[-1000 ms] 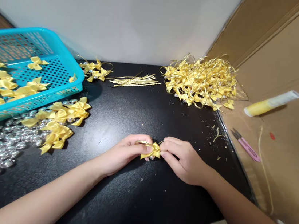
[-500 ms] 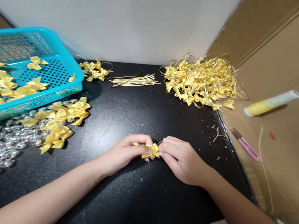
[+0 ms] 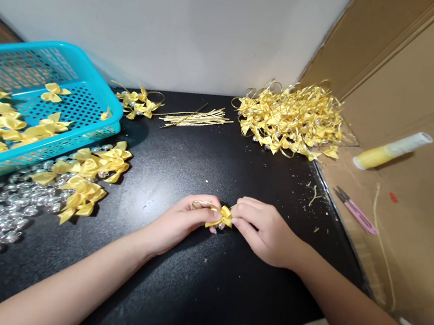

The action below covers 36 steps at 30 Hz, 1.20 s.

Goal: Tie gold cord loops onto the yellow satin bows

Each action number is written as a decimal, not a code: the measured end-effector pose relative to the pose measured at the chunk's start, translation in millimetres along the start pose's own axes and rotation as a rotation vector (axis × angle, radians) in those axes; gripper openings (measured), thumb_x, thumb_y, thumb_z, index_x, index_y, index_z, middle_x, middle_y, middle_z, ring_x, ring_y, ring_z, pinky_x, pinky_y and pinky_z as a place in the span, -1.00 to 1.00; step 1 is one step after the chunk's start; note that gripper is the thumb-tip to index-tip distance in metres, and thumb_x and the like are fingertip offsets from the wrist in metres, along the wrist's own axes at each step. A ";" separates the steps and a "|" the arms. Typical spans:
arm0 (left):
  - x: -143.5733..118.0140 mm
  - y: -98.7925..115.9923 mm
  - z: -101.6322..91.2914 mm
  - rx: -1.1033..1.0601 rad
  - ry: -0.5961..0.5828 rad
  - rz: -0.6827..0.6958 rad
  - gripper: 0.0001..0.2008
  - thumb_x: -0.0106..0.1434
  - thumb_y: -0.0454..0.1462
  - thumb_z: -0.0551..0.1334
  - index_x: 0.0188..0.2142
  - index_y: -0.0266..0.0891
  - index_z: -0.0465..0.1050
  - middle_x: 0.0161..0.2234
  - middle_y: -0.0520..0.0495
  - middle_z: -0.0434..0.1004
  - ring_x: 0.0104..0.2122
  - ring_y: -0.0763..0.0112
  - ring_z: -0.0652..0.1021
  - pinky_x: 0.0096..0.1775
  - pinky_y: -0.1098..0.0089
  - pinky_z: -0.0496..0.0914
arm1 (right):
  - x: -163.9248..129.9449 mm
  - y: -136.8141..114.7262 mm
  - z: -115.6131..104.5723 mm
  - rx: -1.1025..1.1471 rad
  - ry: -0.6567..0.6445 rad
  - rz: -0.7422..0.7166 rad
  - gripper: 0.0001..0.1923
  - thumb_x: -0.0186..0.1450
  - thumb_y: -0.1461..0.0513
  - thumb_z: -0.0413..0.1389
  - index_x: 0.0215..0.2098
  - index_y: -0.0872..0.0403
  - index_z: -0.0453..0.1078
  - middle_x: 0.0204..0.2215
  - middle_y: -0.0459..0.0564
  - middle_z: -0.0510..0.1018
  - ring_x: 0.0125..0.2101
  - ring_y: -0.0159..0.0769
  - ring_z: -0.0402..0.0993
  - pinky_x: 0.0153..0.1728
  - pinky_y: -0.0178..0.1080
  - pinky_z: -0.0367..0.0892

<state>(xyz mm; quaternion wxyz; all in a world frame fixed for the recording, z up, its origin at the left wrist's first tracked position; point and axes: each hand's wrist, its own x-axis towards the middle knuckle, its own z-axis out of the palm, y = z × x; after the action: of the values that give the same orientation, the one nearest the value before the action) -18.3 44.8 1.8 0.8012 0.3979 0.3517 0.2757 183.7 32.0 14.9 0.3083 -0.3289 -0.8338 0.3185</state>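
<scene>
Over the middle of the black table, a yellow ribbon bow (image 3: 225, 216) is held between my two hands. My left hand (image 3: 190, 215) pinches its left side, thumb on top. A thin gold cord (image 3: 202, 203) loops above that thumb. From the right, my right hand (image 3: 258, 226) is closed with thumb and fingertips at the bow's right edge, where a bit of cord shows. Something small and silvery peeks out under the bow; most of it is hidden. Which part the right fingertips grip is hard to see.
At left stands a blue basket (image 3: 85, 132) of yellow bows, beside silver beads (image 3: 6, 214) and loose bows (image 3: 82, 198). Farther back lie gold cord pieces (image 3: 196, 118) and a heap of corded bows (image 3: 290, 119). Pink snips (image 3: 357, 210) and a tube (image 3: 392, 150) rest on cardboard at right.
The gold cord by my left thumb, almost straight before, now curves into a loop. Both hands stay in nearly the same place on the bow.
</scene>
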 end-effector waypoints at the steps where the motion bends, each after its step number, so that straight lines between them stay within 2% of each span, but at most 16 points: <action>1: 0.4 -0.1 0.0 -0.024 -0.007 0.001 -0.83 0.13 -0.23 0.33 -0.50 -0.28 0.47 -0.50 0.02 0.40 -0.42 0.43 0.37 -0.29 0.38 0.24 | -0.3 0.3 0.0 0.000 0.002 -0.001 -0.78 0.41 0.37 -0.08 -0.38 0.08 0.28 -0.49 -0.09 0.37 -0.45 -0.38 0.24 -0.38 -0.31 0.21; 6: 2.1 -0.5 -0.2 -0.124 -0.019 -0.012 -0.80 0.09 -0.20 0.39 -0.46 -0.30 0.50 -0.46 0.00 0.41 -0.40 0.43 0.37 -0.32 0.40 0.26 | -1.6 1.7 -0.6 0.008 0.013 0.014 -0.79 0.40 0.36 -0.07 -0.38 0.09 0.28 -0.49 -0.10 0.36 -0.45 -0.39 0.24 -0.38 -0.32 0.21; 10: 2.4 0.2 0.3 -0.126 -0.020 -0.011 -0.79 0.09 -0.19 0.40 -0.45 -0.31 0.51 -0.46 0.00 0.41 -0.40 0.44 0.37 -0.32 0.41 0.27 | -1.1 1.5 -0.5 0.019 0.014 0.018 -0.79 0.40 0.38 -0.06 -0.38 0.09 0.29 -0.49 -0.10 0.36 -0.45 -0.40 0.24 -0.39 -0.33 0.21; 25: 0.9 -0.9 -1.4 0.091 0.014 0.010 -0.85 0.14 -0.25 0.29 -0.51 -0.26 0.45 -0.52 0.04 0.40 -0.42 0.42 0.38 -0.27 0.36 0.23 | -0.6 -0.3 -0.4 -0.005 -0.021 0.016 -0.78 0.41 0.38 -0.08 -0.37 0.08 0.29 -0.48 -0.09 0.38 -0.44 -0.38 0.25 -0.36 -0.32 0.22; 36: -0.2 -0.3 1.5 0.103 0.029 0.009 -0.86 0.12 -0.25 0.28 -0.52 -0.25 0.44 -0.53 0.05 0.41 -0.43 0.44 0.37 -0.28 0.37 0.22 | 0.3 -1.2 0.0 0.003 -0.019 0.017 -0.78 0.40 0.38 -0.08 -0.37 0.09 0.30 -0.48 -0.09 0.39 -0.44 -0.38 0.27 -0.37 -0.32 0.20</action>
<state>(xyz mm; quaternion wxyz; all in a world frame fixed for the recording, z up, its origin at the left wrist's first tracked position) -17.3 43.9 2.3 0.7733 0.4362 0.3751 0.2666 183.2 31.6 15.8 0.2980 -0.3326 -0.8334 0.3256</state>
